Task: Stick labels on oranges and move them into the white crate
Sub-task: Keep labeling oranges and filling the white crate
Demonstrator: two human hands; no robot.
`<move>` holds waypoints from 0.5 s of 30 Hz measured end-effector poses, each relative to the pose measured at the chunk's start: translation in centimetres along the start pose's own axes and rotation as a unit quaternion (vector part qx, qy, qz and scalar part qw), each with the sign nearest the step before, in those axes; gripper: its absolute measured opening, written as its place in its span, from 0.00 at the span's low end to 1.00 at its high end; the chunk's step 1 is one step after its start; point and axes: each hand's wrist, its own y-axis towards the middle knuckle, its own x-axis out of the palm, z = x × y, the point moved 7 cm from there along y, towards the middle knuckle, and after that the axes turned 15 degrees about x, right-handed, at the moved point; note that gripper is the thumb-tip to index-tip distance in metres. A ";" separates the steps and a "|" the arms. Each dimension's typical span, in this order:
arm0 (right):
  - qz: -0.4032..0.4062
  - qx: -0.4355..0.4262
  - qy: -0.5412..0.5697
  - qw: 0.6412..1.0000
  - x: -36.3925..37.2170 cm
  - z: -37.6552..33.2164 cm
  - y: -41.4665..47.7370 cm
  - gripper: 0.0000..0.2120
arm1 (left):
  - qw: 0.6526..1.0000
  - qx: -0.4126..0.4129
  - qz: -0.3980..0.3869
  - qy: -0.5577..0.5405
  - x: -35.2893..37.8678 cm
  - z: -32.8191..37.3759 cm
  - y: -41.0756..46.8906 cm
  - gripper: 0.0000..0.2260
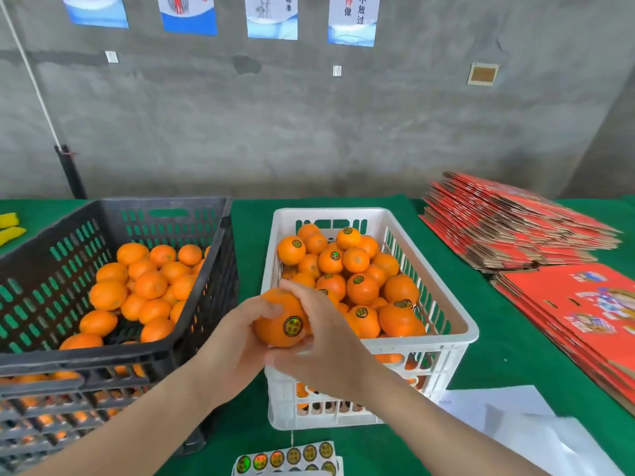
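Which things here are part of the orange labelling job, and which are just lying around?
Job: held orange, sticker sheet, black crate of unlabelled oranges, white crate.
Lying about: red flattened cartons, white paper, yellow objects, wall posters.

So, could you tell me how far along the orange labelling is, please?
Roughly halfway, I'd judge. Done: the white crate holds a heap of oranges, several showing labels. In hand: the left hand and right hand grip one orange, its label already on, above that crate's near corner. Left: many bare oranges wait in the black crate, and the sticker sheet has labels remaining.
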 end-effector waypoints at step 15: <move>0.186 0.241 -0.273 0.912 -13.8 16.7 16.3 0.34 | 0.761 0.138 -0.055 0.631 -0.8 -2.8 6.7 0.14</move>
